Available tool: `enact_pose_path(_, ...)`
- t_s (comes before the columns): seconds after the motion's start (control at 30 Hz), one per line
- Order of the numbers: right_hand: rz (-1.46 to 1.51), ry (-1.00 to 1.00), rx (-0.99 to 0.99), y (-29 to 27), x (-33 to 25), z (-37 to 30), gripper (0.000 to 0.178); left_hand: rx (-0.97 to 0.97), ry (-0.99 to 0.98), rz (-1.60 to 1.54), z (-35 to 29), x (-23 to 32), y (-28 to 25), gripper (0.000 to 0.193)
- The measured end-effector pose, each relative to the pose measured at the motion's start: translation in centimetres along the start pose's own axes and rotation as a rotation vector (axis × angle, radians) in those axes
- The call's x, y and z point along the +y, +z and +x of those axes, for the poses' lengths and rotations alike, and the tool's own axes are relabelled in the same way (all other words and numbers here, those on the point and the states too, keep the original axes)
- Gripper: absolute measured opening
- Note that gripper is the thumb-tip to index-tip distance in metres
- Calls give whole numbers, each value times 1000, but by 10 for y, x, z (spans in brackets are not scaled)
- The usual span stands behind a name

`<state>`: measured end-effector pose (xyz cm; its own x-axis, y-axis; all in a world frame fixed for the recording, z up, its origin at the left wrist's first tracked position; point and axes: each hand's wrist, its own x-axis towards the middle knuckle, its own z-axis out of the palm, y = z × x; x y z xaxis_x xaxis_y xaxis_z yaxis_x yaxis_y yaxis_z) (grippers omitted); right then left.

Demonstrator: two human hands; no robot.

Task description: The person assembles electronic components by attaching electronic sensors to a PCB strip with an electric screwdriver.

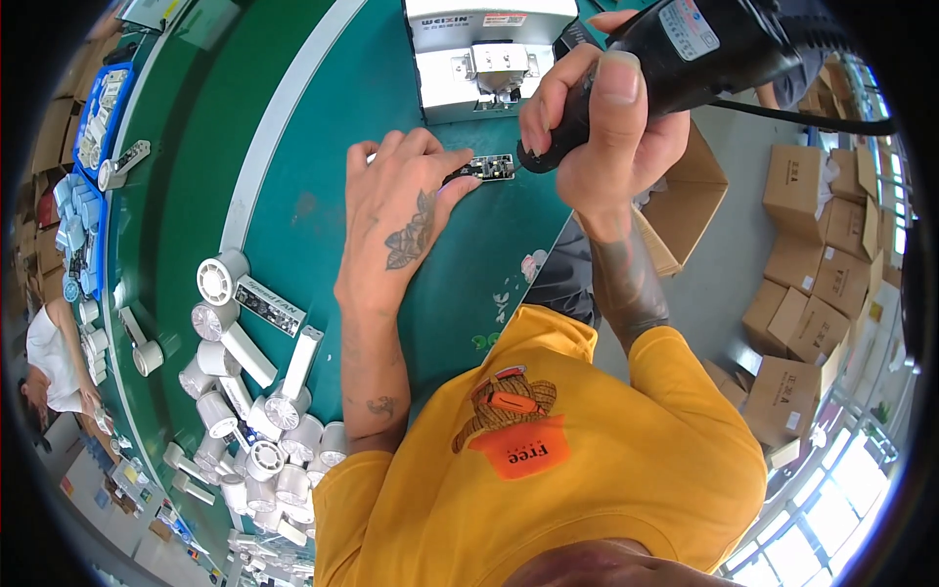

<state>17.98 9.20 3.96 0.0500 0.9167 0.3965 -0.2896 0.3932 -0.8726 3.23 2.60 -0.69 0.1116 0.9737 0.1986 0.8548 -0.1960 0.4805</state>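
My left hand (401, 186) rests on the green bench with its fingers closed on a small part bearing a green circuit board (494, 168). The part's rest is hidden under that hand; a bit of white shows by the fingers. In my right hand (616, 127) is a black corded power tool (675, 59), which looks like an electric screwdriver. Its rounded nose points down-left, close to the board's right end. Whether its tip touches the board I cannot tell.
A white box-shaped machine (494, 68) with a metal mechanism stands just beyond. Many white handheld fans (284, 406) lie piled at left. Past the rail run a green conveyor belt (181, 196) and blue bins (103, 117). An open carton (690, 196) is at right. Another person (59, 362) sits far left.
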Motion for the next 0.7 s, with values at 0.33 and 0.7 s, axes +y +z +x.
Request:
enact_pose_path(0.33,-62,-133,-214,-21,17,-4,56,39,24,-13,-1,-5,1,22)
enact_pose_path(0.7,-75,-21,-288,-32,16,-7,62,-34,31,-36,0,-11,-2,25)
